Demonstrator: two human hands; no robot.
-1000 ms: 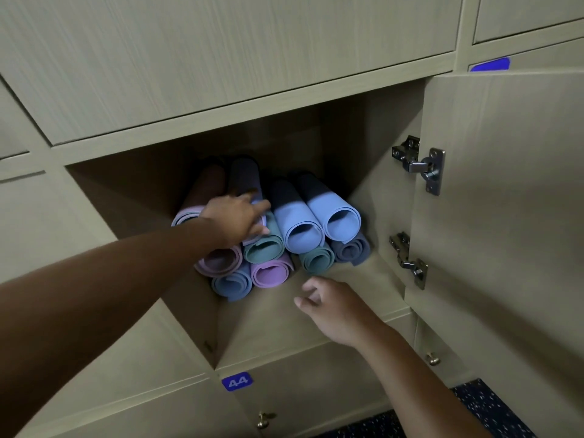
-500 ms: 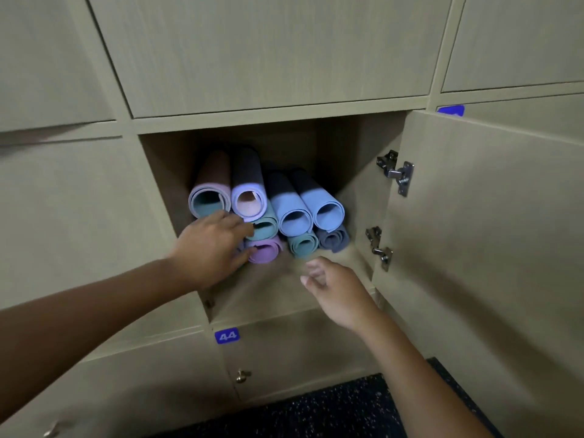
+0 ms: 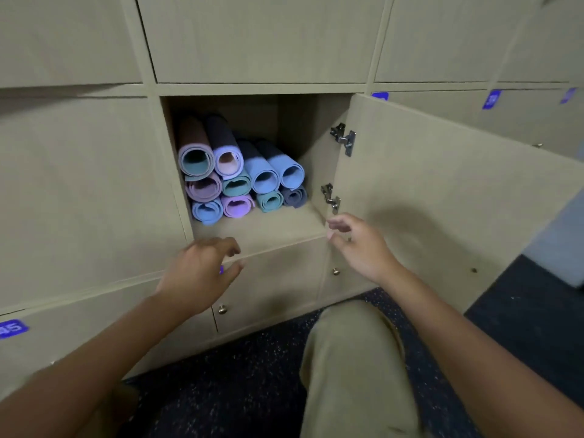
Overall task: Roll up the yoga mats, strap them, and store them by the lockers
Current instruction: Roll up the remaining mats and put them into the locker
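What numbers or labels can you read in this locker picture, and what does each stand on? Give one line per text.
"45": blue tag on the locker front at lower left.
Three blue tags on the lockers at upper right: too blurred to read.
A blue tag behind the left hand: mostly hidden, unreadable.
Rolled mats: no text visible.

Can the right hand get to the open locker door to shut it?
Probably yes. The right hand hangs empty just in front of the open beige wooden locker door, near its metal hinges, with nothing between them.
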